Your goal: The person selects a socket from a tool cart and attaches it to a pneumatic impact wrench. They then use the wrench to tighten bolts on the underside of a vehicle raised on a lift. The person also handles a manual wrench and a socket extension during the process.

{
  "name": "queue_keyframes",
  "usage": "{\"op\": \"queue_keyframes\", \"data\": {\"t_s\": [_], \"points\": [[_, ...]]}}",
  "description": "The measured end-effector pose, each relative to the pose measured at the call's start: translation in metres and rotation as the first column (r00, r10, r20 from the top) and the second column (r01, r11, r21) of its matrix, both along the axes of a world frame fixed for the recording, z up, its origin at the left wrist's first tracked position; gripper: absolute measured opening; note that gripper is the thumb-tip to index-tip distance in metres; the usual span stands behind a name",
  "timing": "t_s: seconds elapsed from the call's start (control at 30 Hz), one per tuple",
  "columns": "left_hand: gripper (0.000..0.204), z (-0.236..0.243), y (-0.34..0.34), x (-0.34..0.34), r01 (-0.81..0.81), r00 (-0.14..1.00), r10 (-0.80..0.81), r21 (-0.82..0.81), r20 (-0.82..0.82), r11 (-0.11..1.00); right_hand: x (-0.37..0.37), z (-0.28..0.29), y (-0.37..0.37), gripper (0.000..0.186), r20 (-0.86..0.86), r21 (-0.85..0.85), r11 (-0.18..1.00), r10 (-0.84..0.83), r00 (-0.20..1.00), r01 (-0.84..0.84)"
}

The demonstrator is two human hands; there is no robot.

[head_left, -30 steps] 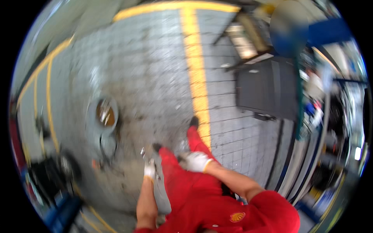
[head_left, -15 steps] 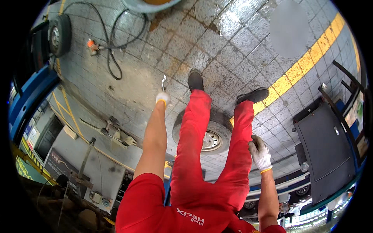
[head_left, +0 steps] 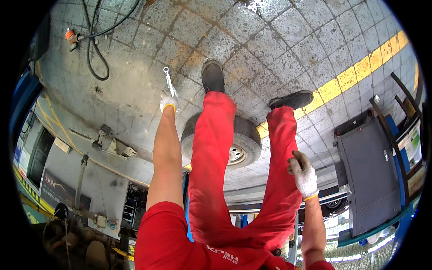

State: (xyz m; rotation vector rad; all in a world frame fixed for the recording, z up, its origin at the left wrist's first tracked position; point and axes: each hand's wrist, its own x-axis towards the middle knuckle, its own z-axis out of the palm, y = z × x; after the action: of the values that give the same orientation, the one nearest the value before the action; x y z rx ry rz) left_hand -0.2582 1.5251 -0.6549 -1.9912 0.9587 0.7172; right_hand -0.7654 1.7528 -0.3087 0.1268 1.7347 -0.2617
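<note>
My left hand (head_left: pixel 169 104), in a white work glove with a yellow cuff, is stretched down beside my left leg. A silver wrench (head_left: pixel 169 83) with a ring end sticks out of its fingers, away from me; the glove covers part of the grip. My right hand (head_left: pixel 302 172), in a similar glove with soiled fingers, hangs beside my right knee. Its fingers are loosely bent and apart, with nothing in them. Behind my legs and partly hidden by them is a wheel with a black tyre (head_left: pixel 249 140) and a pale rim.
A black hose (head_left: pixel 96 60) and an orange-topped fitting (head_left: pixel 71 39) lie at the far left. Metal parts (head_left: pixel 111 143) sit left of my arm. A yellow floor line (head_left: pixel 346 82) runs off to the right. A grey cabinet (head_left: pixel 369 175) stands on the right.
The wrench has turned from edge-on to showing its flat side and ring end. My view has shifted, so the floor things sit further left and higher. My right hand has stayed beside my leg.
</note>
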Motion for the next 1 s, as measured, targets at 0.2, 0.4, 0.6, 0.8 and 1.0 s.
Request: {"op": "queue_keyframes", "data": {"t_s": [0.2, 0.4, 0.6, 0.8, 1.0], "points": [[0.072, 0.157, 0.022, -0.002, 0.21, 0.973, -0.209, -0.001, -0.096, 0.978, -0.018, 0.06, 0.027, 0.041, 0.037, -0.062, 0.985, -0.16, 0.986, 0.162], [0.057, 0.316, 0.06, -0.03, 0.353, 0.929, -0.32, 0.179, -0.187, 0.918, -0.064, 0.138, 0.072, 0.043, -0.06, -0.24, 0.96, -0.164, 0.985, 0.145], [0.049, 0.458, 0.028, -0.131, 0.394, 0.895, -0.346, 0.138, -0.281, 0.909, -0.114, 0.226, 0.18, 0.039, -0.113, -0.242, 0.822, -0.552, 0.826, 0.516], [0.037, 0.519, -0.007, -0.283, 0.239, 0.83, -0.226, -0.041, -0.509, 0.97, -0.108, 0.239, 0.325, 0.035, -0.134, -0.168, 0.607, -0.794, 0.592, 0.776], [0.031, 0.566, -0.047, -0.429, 0.449, 0.616, -0.402, -0.117, -0.678, 0.886, -0.087, 0.257, 0.382, 0.024, -0.125, -0.167, 0.41, -0.911, 0.393, 0.897]]}}
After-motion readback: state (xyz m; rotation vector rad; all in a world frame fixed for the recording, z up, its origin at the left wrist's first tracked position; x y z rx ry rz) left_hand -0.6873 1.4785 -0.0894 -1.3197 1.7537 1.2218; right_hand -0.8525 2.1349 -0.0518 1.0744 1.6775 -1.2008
